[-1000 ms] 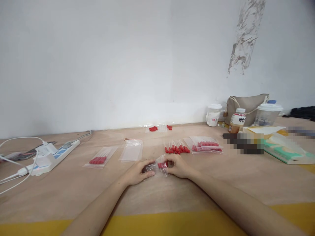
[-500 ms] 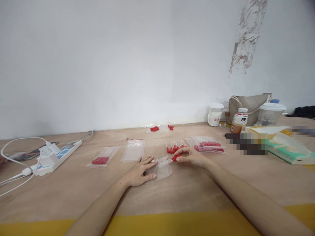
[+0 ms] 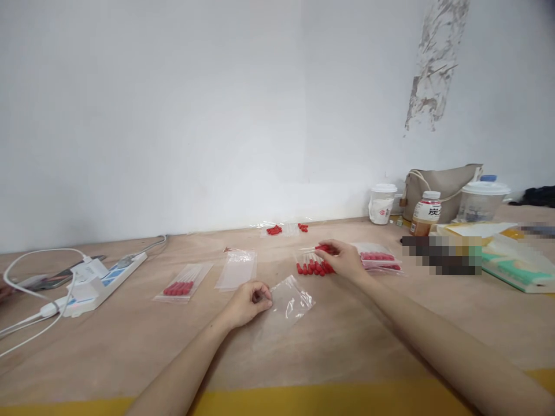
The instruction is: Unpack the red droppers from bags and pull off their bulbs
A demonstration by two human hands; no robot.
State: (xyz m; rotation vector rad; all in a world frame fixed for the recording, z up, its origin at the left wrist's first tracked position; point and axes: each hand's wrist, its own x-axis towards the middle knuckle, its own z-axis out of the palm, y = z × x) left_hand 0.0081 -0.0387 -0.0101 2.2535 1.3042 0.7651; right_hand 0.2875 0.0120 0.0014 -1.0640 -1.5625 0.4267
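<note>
My left hand (image 3: 248,301) is closed, pinching the edge of an empty clear zip bag (image 3: 289,303) that lies on the brown table (image 3: 130,341). My right hand (image 3: 342,258) is further back, its fingers closed on a red-capped dropper (image 3: 323,248) over a loose row of red-capped droppers (image 3: 314,267). Just right of that hand lie filled clear bags of droppers (image 3: 379,258). To the left sit one filled bag (image 3: 182,282) and a flat stack of empty bags (image 3: 237,268).
A white power strip with cables (image 3: 93,277) lies at the left. More red caps (image 3: 274,230) sit by the wall. At the right stand a paper cup (image 3: 382,203), a bottle (image 3: 425,213), a grey bag (image 3: 442,188), a plastic tub (image 3: 481,201) and a tissue pack (image 3: 515,264).
My right hand pulled the droppers out of the bag and carried them back to the loose row. My left hand went from flat on the bag to pinching its edge, and the bag is now empty.
</note>
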